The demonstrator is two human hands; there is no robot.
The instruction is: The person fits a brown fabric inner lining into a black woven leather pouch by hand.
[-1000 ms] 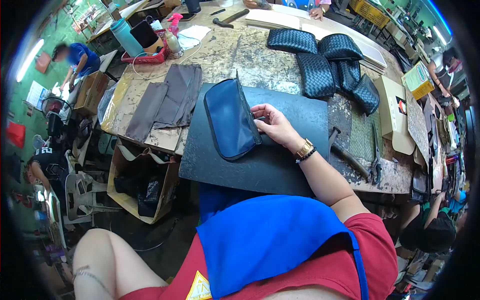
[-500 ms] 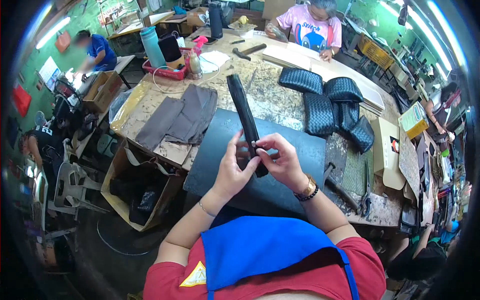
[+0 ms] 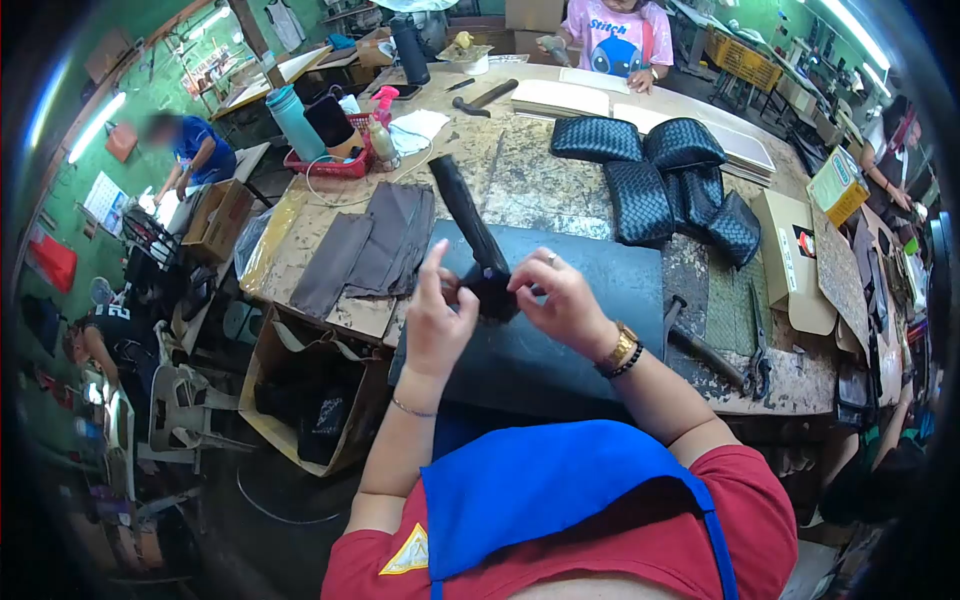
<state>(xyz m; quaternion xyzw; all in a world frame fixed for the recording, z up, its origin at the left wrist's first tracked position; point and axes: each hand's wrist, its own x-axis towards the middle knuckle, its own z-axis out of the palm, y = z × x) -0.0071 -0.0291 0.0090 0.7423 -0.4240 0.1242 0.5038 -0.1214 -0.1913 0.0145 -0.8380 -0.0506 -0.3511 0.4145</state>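
Observation:
A long, folded black strip (image 3: 468,215), which looks like leather or cloth, is held up at a slant over the dark work mat (image 3: 600,270). Its near end is spread into a wider dark part between my hands. On the left edge of that end, my left hand (image 3: 440,315) has its thumb and bent fingers, with the index finger raised. The fingertips of my right hand (image 3: 565,305) pinch the right edge. A small pale spot shows on the strip between them. What lies inside the near end is too dark to make out.
Dark cloth pieces (image 3: 365,240) lie left of the mat. Black woven pouches (image 3: 640,200) are piled at the right. A hammer (image 3: 705,350) and scissors (image 3: 758,350) rest near the right edge. Another hammer (image 3: 487,97) lies further back. A co-worker (image 3: 615,45) sits across the table.
My hands have moved apart, and the strip's near end has widened between them. The left index finger has lifted. The camera view has shifted slightly.

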